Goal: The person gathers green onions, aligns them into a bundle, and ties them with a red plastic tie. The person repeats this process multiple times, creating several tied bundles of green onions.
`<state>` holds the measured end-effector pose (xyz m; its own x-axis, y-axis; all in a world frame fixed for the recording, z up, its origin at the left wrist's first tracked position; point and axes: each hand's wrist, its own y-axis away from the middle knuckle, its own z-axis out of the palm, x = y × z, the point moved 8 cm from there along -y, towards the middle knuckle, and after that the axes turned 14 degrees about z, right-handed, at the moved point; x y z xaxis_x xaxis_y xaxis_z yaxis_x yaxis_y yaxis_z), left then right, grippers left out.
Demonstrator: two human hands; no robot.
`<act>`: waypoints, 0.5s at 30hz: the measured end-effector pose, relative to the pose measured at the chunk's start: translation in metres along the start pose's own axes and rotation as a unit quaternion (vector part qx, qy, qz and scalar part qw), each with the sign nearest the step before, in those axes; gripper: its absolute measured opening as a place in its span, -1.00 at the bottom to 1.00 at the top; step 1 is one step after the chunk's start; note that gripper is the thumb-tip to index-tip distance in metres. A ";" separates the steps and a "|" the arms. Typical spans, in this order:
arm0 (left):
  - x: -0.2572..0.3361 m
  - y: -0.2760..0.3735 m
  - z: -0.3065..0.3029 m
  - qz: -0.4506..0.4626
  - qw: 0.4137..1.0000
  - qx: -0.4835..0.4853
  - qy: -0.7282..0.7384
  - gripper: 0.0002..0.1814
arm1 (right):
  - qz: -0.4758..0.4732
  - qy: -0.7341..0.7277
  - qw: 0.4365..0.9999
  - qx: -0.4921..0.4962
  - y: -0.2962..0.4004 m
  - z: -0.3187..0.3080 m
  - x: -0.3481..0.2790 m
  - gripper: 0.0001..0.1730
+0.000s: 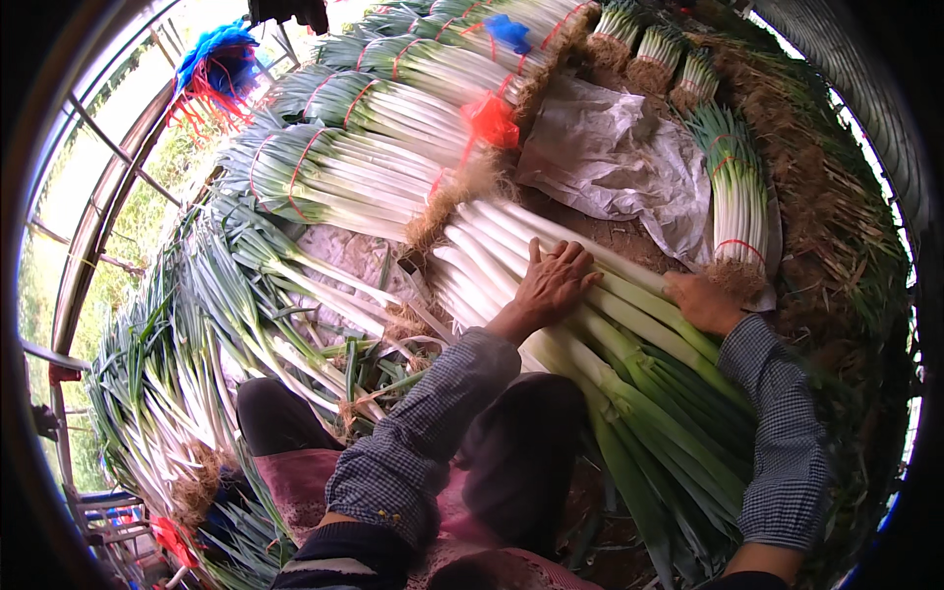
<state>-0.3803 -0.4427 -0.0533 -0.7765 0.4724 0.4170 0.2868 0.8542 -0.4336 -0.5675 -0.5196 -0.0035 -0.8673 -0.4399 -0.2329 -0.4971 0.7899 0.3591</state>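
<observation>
A loose pile of trimmed leeks (487,254) lies before my knees, white shanks pointing away and green leaves (664,413) fanning toward me on the right. My left hand (557,284) rests palm down across the shanks, fingers spread. At the pile's right edge, my right hand (704,302) is curled against the outermost leek (627,265); its fingertips are hidden. Just beyond the pile, the roots of a tied leek bundle (354,173) face it. Patterned sleeve covers are on both forearms.
More banded bundles (442,66) are stacked behind. Untrimmed leeks (251,317) with roots lie left. A crumpled white sheet (612,147) and a tied bundle (737,192) lie right. Blue and red plastic ties (217,70) hang from the metal frame (110,147). Plant debris (818,243) covers the right side.
</observation>
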 end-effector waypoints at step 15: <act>-0.012 -0.004 0.031 -0.033 0.998 -0.053 0.025 -0.45 | -0.137 -0.028 0.985 0.105 -0.020 0.018 -0.008 -0.68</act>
<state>-0.3898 -0.4585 -0.0808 -0.7670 0.4232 0.4824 0.2963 0.9003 -0.3187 -0.5506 -0.5244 -0.0246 -0.6960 -0.6291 -0.3462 -0.6904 0.7188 0.0816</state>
